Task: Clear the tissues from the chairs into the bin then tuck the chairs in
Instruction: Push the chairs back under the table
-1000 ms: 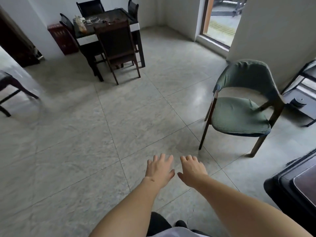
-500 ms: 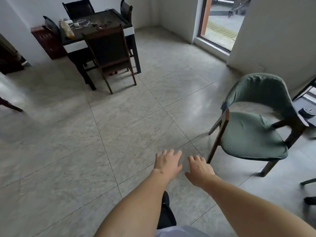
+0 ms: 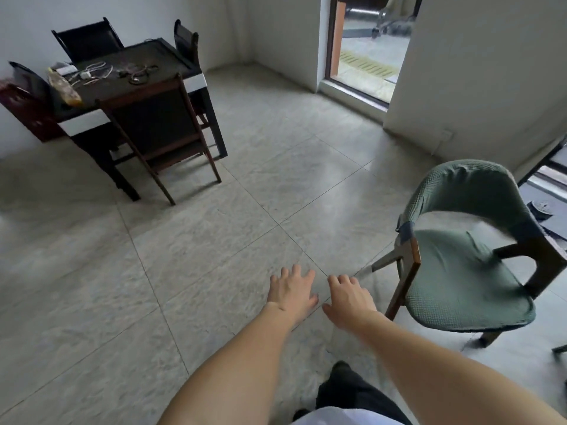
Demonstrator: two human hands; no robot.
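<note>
My left hand (image 3: 291, 289) and my right hand (image 3: 348, 299) are stretched out side by side over the tiled floor, palms down, fingers relaxed, holding nothing. A green padded chair (image 3: 460, 262) with wooden legs stands just right of my right hand; its seat is bare. At the far left a dark dining table (image 3: 132, 84) has a dark wooden chair (image 3: 159, 127) at its near side, close against it. Further dark chairs (image 3: 89, 38) stand at the back and sides. No tissue and no bin can be seen.
Cables and a plastic bag (image 3: 63, 85) lie on the table. A red cabinet (image 3: 24, 115) stands at the wall left of it. A glass door (image 3: 365, 47) is at the back. Dark furniture (image 3: 549, 179) stands behind the green chair. My dark trouser leg (image 3: 346, 391) shows below.
The view has moved forward and turned right: the dining table has slid left and grown larger, and the green chair has come closer. Both hands stay stretched out and hold nothing.
</note>
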